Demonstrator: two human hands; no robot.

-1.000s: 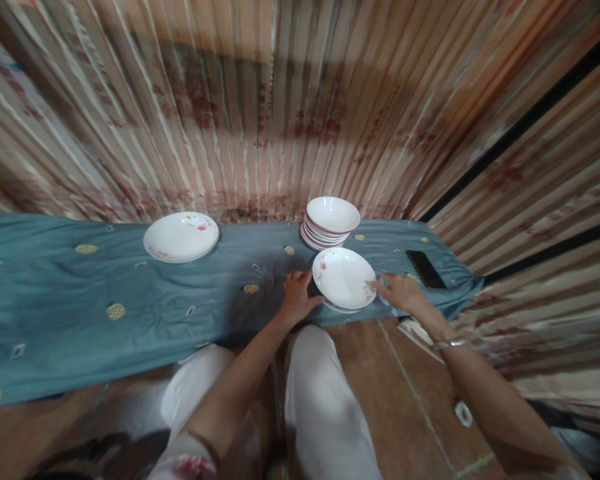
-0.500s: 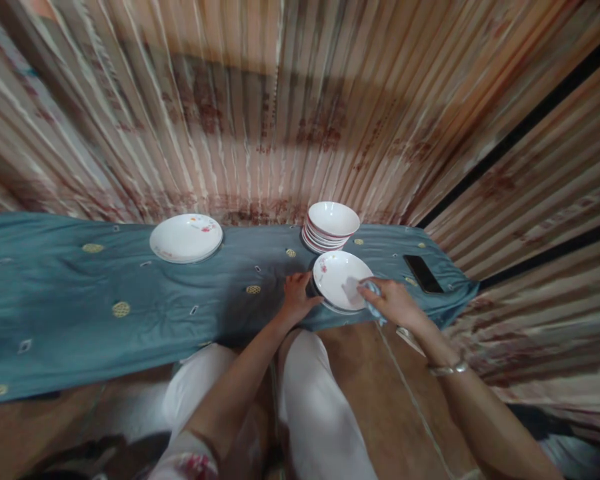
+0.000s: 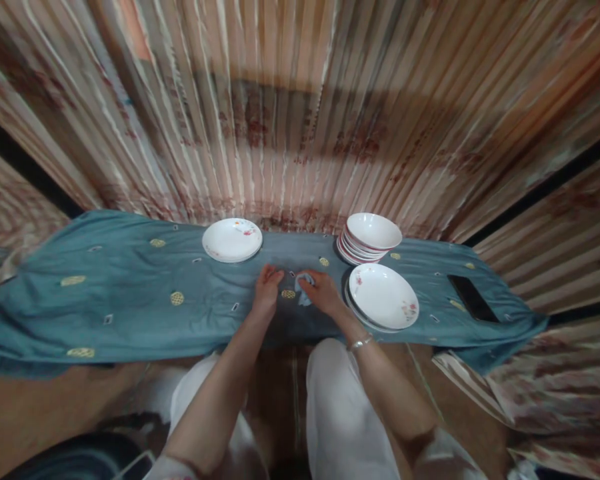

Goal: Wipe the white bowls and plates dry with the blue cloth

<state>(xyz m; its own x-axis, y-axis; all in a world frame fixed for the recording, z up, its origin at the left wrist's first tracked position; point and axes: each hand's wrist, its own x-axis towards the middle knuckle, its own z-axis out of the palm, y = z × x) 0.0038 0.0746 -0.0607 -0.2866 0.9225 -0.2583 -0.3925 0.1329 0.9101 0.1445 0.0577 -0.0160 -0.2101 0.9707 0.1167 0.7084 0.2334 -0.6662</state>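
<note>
Bunched in my right hand (image 3: 321, 291) is a light blue cloth (image 3: 305, 297), hanging just above the tablecloth. My left hand (image 3: 267, 288) is a short way to its left, loosely curled with its fingers a little apart and nothing seen in it. Right of my right hand lies a stack of white plates (image 3: 385, 297) with a floral rim; my right forearm passes near its left edge. Behind that stack stands a pile of white bowls (image 3: 374, 231) with red rims. More white floral plates (image 3: 231, 240) lie at the back, left of my hands.
A teal tablecloth (image 3: 135, 293) with yellow motifs covers the long table. A black phone (image 3: 473, 298) lies toward the right end. Pleated patterned curtains (image 3: 290, 133) hang close behind the table, with dark poles at both sides. My knees are under the front edge.
Both hands have left the right plate stack and moved left over the tablecloth, the cloth going along in my right hand. The view has turned left.
</note>
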